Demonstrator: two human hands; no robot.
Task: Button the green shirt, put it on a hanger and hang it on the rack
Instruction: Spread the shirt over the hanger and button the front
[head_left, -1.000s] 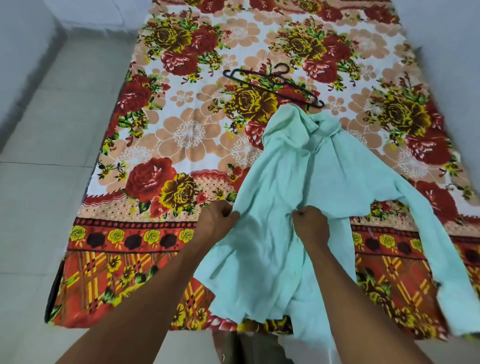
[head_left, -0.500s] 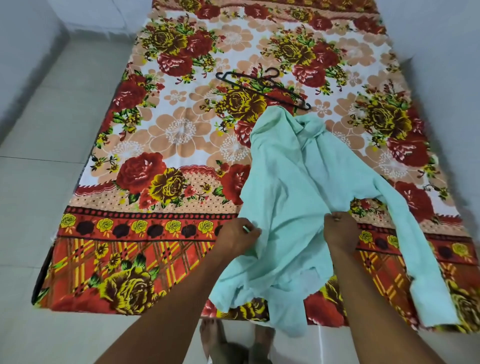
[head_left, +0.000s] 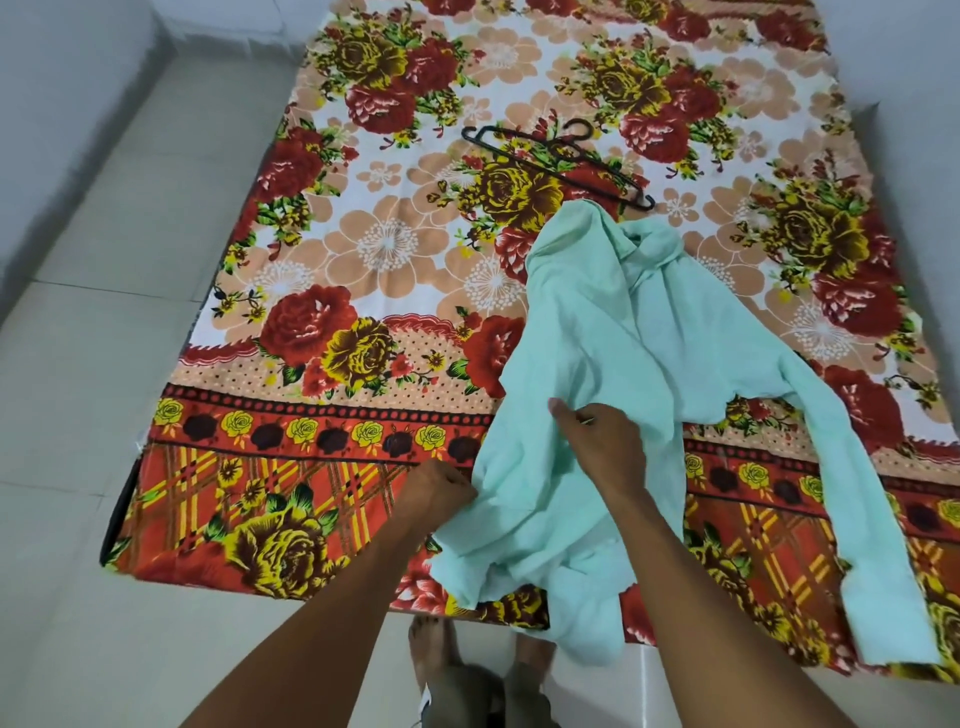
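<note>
The pale green shirt (head_left: 613, 332) lies rumpled on the flowered bed sheet (head_left: 363, 249), collar toward the far side, one long sleeve (head_left: 883, 545) trailing down to the right. My left hand (head_left: 436, 493) grips the shirt's left edge near the hem. My right hand (head_left: 602, 441) rests on the shirt's middle, fingers bent and pinching the cloth. A black plastic hanger (head_left: 561, 161) lies flat on the sheet just beyond the collar. No buttons can be made out.
The bed's near edge (head_left: 260, 566) runs across the lower frame, with my bare feet (head_left: 478, 665) on the tiled floor below it. Pale floor tiles (head_left: 104, 364) extend along the left; a grey wall stands at the right.
The view pulled back from the bed. My left hand slid down and left along the shirt's edge. My right hand shifted left onto the shirt's middle, spreading the cloth.
</note>
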